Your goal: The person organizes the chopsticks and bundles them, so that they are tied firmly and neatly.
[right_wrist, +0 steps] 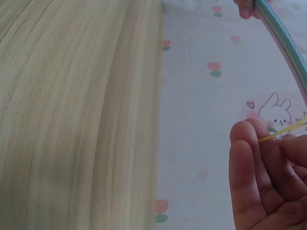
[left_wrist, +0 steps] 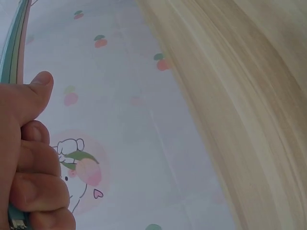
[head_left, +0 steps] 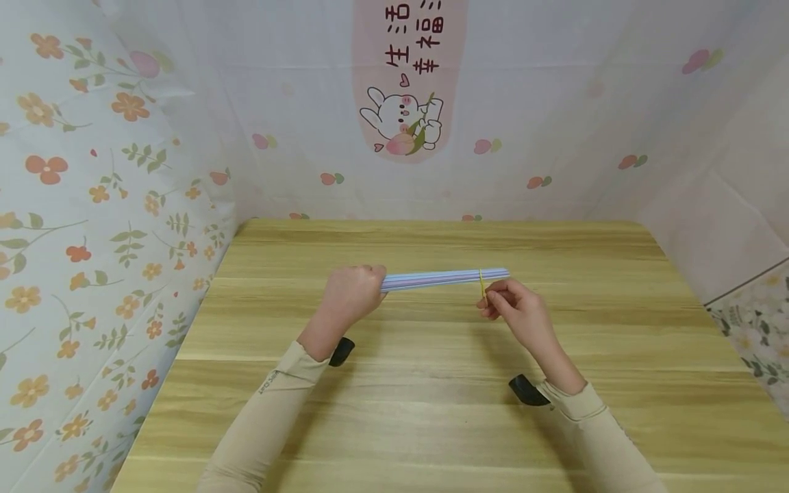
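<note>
At the left end of the striped bundle (head_left: 431,279), the left hand (head_left: 353,293) gripped with wrapped fingers, while near the right end the right hand (head_left: 519,311) pinched the yellow band (head_left: 483,286), which probably needed steady tension.

Surrounding Surfaces

Table (head_left: 444,424): light wood grain, streaks running left to right. Far side: white sheet (head_left: 277,103) with small pink-and-green prints. Its central panel shows a rabbit (head_left: 394,113) with a pink flower, below dark lettering (head_left: 397,34). Left side: white floral cloth (head_left: 126,239), orange blossoms. Near right: second floral panel (head_left: 764,329), darker leaves.
</note>
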`<state>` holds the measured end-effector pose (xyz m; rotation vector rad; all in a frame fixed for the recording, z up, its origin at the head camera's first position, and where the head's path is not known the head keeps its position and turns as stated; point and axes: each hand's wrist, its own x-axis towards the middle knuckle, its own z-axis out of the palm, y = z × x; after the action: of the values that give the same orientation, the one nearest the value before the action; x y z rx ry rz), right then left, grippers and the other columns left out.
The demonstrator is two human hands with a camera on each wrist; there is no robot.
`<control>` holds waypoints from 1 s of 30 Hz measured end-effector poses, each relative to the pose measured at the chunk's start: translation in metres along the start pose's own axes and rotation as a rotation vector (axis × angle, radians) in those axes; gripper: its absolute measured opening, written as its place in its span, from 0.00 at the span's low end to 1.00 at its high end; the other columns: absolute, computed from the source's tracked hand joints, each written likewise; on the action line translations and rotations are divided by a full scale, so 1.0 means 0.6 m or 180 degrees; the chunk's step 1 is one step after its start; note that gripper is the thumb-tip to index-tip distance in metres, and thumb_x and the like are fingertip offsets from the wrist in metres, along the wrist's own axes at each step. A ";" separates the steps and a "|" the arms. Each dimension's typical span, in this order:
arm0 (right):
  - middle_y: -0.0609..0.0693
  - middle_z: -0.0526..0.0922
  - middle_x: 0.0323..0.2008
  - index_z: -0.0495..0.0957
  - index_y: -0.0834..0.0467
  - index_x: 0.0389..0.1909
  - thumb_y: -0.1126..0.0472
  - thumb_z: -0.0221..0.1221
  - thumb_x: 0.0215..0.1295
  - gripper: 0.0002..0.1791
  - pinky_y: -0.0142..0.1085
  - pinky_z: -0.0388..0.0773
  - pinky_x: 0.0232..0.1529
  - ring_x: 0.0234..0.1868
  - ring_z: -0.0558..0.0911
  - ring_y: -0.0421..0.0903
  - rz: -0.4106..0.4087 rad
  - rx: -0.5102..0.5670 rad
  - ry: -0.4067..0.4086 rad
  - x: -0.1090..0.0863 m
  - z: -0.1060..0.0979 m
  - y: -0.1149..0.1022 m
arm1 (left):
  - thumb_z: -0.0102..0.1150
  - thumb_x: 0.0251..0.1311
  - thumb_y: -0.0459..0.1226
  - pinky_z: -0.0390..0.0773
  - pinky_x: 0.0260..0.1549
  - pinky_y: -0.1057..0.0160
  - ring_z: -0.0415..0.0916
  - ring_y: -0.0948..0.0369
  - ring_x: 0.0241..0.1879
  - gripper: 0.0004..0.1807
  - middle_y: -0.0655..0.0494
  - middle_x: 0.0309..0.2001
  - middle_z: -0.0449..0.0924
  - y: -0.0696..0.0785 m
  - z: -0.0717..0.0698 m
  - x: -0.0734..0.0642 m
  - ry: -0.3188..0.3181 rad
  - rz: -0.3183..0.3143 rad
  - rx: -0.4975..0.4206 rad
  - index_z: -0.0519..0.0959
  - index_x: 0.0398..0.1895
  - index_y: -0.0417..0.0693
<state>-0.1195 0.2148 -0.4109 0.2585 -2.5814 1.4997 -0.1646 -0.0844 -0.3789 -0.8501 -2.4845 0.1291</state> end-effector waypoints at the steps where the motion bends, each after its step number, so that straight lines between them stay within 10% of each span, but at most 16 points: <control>1: 0.62 0.86 0.31 0.75 0.66 0.41 0.65 0.53 0.69 0.07 0.33 0.82 0.30 0.27 0.85 0.40 0.0065 -0.0073 -0.0004 0.001 -0.001 0.000 | 0.71 0.49 0.45 0.52 0.10 0.71 0.50 0.67 0.12 0.15 0.58 0.14 0.73 0.000 0.000 0.000 0.0004 0.0001 0.0011 0.76 0.23 0.47; 8: 0.56 0.85 0.27 0.77 0.64 0.35 0.67 0.57 0.66 0.03 0.35 0.81 0.29 0.24 0.82 0.38 0.0198 -0.0455 -0.0390 -0.002 -0.013 -0.007 | 0.71 0.50 0.44 0.54 0.10 0.71 0.49 0.68 0.12 0.14 0.58 0.14 0.73 -0.001 0.000 -0.004 0.0096 0.0012 0.0007 0.76 0.22 0.46; 13: 0.55 0.87 0.31 0.84 0.62 0.37 0.67 0.59 0.63 0.06 0.31 0.81 0.33 0.28 0.82 0.34 -0.0256 -0.0307 -0.0745 -0.012 -0.013 -0.010 | 0.70 0.51 0.41 0.54 0.09 0.71 0.51 0.68 0.12 0.13 0.58 0.13 0.73 -0.003 0.003 -0.006 0.0156 -0.0072 -0.0011 0.75 0.22 0.46; 21: 0.54 0.86 0.30 0.65 0.59 0.67 0.78 0.53 0.62 0.32 0.28 0.81 0.36 0.31 0.85 0.36 -0.1265 0.0674 -0.0341 -0.026 0.019 -0.012 | 0.69 0.50 0.38 0.57 0.08 0.70 0.52 0.67 0.11 0.12 0.56 0.13 0.73 -0.005 0.013 -0.010 0.0365 -0.0202 0.0048 0.74 0.20 0.45; 30: 0.44 0.86 0.36 0.45 0.56 0.75 0.68 0.41 0.74 0.31 0.30 0.81 0.41 0.36 0.85 0.39 -0.0691 0.2245 -0.0069 -0.030 0.048 -0.024 | 0.69 0.48 0.34 0.59 0.07 0.68 0.57 0.65 0.10 0.12 0.55 0.12 0.72 -0.004 0.014 -0.010 0.0611 -0.0308 -0.0072 0.73 0.19 0.44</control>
<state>-0.1002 0.1842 -0.4166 0.6027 -1.8551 2.2502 -0.1663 -0.0894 -0.3881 -0.7144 -2.3451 -0.0138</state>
